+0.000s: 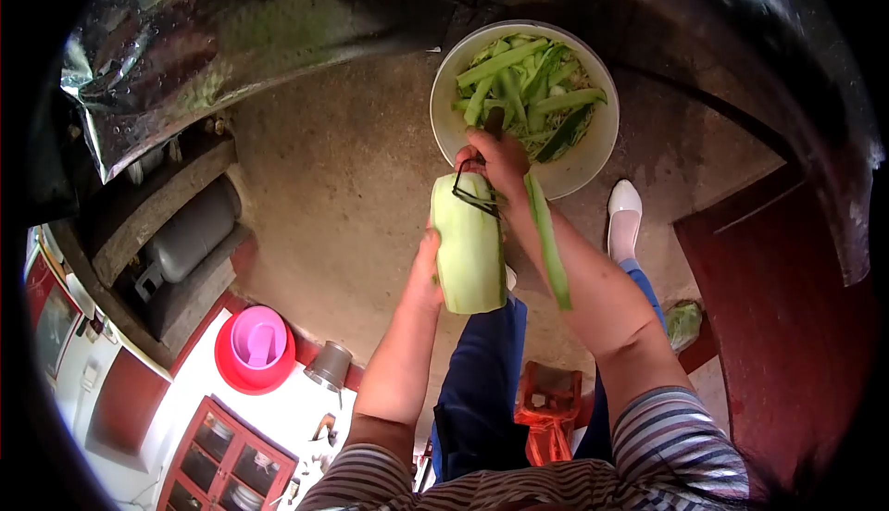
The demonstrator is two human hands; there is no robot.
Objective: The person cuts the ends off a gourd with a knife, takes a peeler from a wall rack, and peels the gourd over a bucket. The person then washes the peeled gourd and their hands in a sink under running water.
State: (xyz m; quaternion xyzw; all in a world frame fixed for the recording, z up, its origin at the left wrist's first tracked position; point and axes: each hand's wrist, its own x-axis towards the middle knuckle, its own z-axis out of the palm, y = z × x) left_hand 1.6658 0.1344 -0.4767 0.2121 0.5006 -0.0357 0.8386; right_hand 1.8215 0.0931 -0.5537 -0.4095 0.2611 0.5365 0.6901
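Observation:
A pale green, peeled gourd (470, 256) stands upright in front of my body, its cut end toward me. My left hand (425, 266) is closed around its left side. In my right hand (503, 161) is a peeler (474, 198), its dark frame lying against the gourd's upper part. A long green strip of peel (549, 247) hangs beside my right forearm. Just beyond my hands stands a white bucket (445, 108), holding green peel strips (528, 76) and finer pale shreds. Part of the peeler's handle is hidden by my fingers.
A red stool (546, 400) stands between my legs. Pink (259, 337) and red basins (228, 367) and a metal pail (328, 365) are at lower left, near a grey gas cylinder (194, 233). A dark red panel (796, 298) borders the right.

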